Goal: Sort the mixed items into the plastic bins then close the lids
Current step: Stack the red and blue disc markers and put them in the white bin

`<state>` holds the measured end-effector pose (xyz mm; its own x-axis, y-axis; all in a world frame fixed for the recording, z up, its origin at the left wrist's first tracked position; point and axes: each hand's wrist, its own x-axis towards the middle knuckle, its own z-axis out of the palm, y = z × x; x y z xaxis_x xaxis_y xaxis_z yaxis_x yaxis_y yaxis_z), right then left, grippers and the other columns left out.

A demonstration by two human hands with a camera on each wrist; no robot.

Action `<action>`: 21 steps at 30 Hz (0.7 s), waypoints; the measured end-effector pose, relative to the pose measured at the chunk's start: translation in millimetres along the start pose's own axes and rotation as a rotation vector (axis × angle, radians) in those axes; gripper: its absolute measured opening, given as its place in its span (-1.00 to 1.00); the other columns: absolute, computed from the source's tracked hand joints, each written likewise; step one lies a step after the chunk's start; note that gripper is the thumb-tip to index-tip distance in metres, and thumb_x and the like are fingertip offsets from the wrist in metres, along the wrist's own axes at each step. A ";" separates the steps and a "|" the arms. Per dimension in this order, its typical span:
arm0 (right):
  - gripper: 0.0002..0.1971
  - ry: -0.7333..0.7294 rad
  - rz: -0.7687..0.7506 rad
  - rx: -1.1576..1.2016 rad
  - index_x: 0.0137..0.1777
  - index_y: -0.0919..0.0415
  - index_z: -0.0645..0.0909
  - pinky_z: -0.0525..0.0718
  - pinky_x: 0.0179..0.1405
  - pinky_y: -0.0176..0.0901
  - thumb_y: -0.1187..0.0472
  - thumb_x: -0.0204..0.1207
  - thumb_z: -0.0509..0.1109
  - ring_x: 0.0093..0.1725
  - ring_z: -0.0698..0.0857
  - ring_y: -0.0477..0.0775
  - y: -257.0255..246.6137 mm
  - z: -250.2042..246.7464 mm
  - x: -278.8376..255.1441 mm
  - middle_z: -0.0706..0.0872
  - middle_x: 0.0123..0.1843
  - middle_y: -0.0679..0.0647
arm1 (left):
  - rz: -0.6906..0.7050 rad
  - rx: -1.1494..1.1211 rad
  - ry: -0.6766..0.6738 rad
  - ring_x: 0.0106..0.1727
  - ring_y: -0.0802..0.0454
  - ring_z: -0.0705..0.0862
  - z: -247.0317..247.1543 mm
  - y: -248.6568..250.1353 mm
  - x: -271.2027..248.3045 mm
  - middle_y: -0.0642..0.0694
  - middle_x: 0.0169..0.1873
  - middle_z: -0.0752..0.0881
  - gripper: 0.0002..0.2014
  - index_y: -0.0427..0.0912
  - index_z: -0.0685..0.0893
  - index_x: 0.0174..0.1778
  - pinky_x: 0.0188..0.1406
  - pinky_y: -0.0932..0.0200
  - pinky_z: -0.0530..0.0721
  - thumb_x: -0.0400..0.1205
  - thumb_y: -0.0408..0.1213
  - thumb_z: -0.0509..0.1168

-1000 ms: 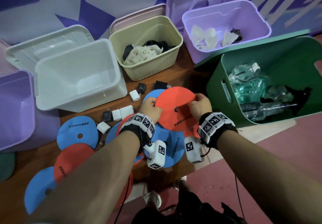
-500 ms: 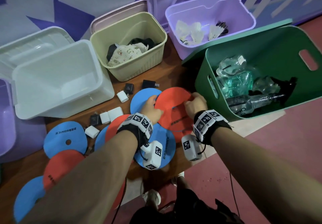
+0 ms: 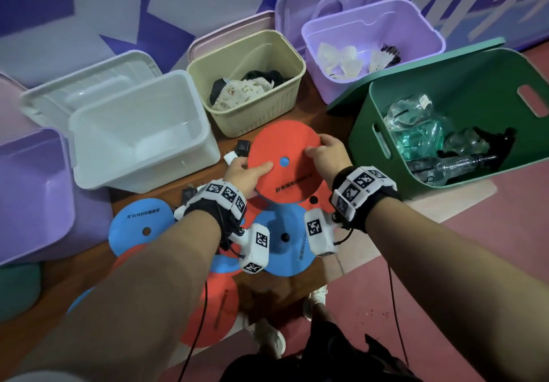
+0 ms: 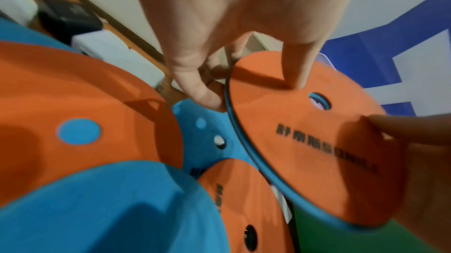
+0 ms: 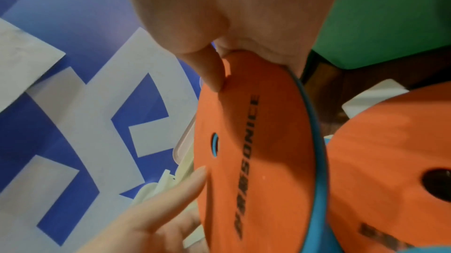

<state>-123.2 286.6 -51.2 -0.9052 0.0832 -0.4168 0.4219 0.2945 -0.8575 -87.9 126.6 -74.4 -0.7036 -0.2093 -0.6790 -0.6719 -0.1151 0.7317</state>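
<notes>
An orange disc [image 3: 282, 155] with a blue disc stacked under it is held up by both hands above the wooden counter [image 3: 297, 289], near its far edge. The left hand [image 3: 243, 172] grips the stack's left rim, thumb on top; the right hand [image 3: 326, 155] pinches the right rim between thumb and fingers. Further orange and blue discs [image 3: 282, 239] lie overlapped on the counter below, with small white and black chargers [image 3: 242, 148] by the far edge. An open white bin [image 3: 142, 132] stands at the far left, a beige bin [image 3: 252, 84] and a lilac bin [image 3: 371, 45] behind, and a green bin [image 3: 445, 108] of clear bottles at the right edge.
</notes>
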 end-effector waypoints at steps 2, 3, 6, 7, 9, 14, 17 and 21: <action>-0.80 -0.046 0.115 -0.146 0.02 0.24 0.66 0.64 0.08 0.03 0.20 0.43 0.42 0.01 0.71 0.19 15.3 2.4 -5.5 0.72 -0.04 0.17 | -0.025 0.159 -0.005 -0.07 -0.13 0.77 -10.8 -6.9 -6.8 -0.21 0.07 0.73 -0.61 -0.23 0.51 0.18 -0.18 -0.07 0.80 0.52 -0.25 0.48; -0.67 -0.093 0.176 -0.240 0.15 0.26 0.65 0.64 0.12 -0.03 0.13 0.42 0.44 0.10 0.69 0.16 23.5 2.5 -10.5 0.71 0.07 0.18 | -0.031 0.283 -0.014 -0.06 -0.13 0.76 -15.8 -12.2 -9.2 -0.18 0.02 0.72 -0.64 -0.19 0.51 0.14 -0.18 -0.06 0.80 0.51 -0.22 0.48; -0.57 -0.250 0.285 -0.409 0.38 0.33 0.55 0.60 0.16 -0.15 0.17 0.55 0.37 0.25 0.64 0.17 42.2 1.7 -32.4 0.63 0.33 0.24 | 0.003 0.675 -0.075 -0.01 -0.14 0.73 -23.6 -25.1 -16.9 -0.15 -0.05 0.71 -0.69 -0.20 0.58 0.07 -0.10 -0.04 0.78 0.50 -0.16 0.45; -0.57 -0.271 0.297 -0.445 0.40 0.35 0.53 0.60 0.22 -0.12 0.18 0.58 0.34 0.34 0.61 0.21 48.7 1.4 -38.9 0.60 0.38 0.26 | 0.043 0.811 -0.099 0.02 -0.16 0.73 -24.4 -28.1 -17.9 -0.17 -0.03 0.72 -0.69 -0.21 0.64 0.07 -0.02 -0.02 0.76 0.51 -0.13 0.42; -0.57 -0.282 0.318 -0.488 0.42 0.38 0.50 0.58 0.19 -0.13 0.19 0.61 0.31 0.40 0.56 0.26 59.1 3.1 -49.6 0.56 0.42 0.30 | 0.122 1.005 -0.145 0.03 -0.18 0.71 -23.5 -34.0 -21.1 -0.15 -0.06 0.73 -0.77 -0.18 0.71 0.01 -0.04 0.12 0.66 0.54 -0.13 0.36; -0.57 -0.277 0.397 -0.464 0.42 0.40 0.49 0.47 -0.01 -0.22 0.23 0.60 0.32 0.43 0.53 0.27 76.1 6.7 -60.5 0.54 0.44 0.30 | 0.113 1.149 -0.126 0.25 -0.23 0.61 -19.8 -48.7 -24.7 -0.23 0.25 0.65 -0.58 -0.22 0.59 0.33 0.14 0.06 0.52 0.66 -0.03 0.23; -0.56 -0.259 0.404 -0.423 0.43 0.39 0.50 0.57 0.07 -0.18 0.22 0.59 0.33 0.44 0.52 0.26 85.3 8.2 -63.3 0.54 0.44 0.30 | 0.087 1.124 -0.109 0.33 -0.25 0.57 -19.8 -52.9 -26.2 -0.25 0.34 0.60 -0.52 -0.25 0.50 0.43 0.23 0.04 0.50 0.68 -0.03 0.20; -0.55 -0.235 0.395 -0.383 0.43 0.39 0.49 0.54 0.23 -0.10 0.19 0.59 0.33 0.33 0.58 0.21 85.5 9.8 -64.0 0.54 0.44 0.29 | 0.023 0.947 -0.119 0.22 -0.26 0.63 -20.4 -56.4 -23.8 -0.24 0.26 0.65 -0.52 -0.24 0.48 0.42 0.26 -0.06 0.60 0.66 -0.02 0.21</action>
<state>-28.7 297.1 -100.8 -0.6297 0.0557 -0.7749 0.6359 0.6099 -0.4729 -28.5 118.2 -98.3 -0.7028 -0.0954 -0.7050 -0.5291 0.7326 0.4283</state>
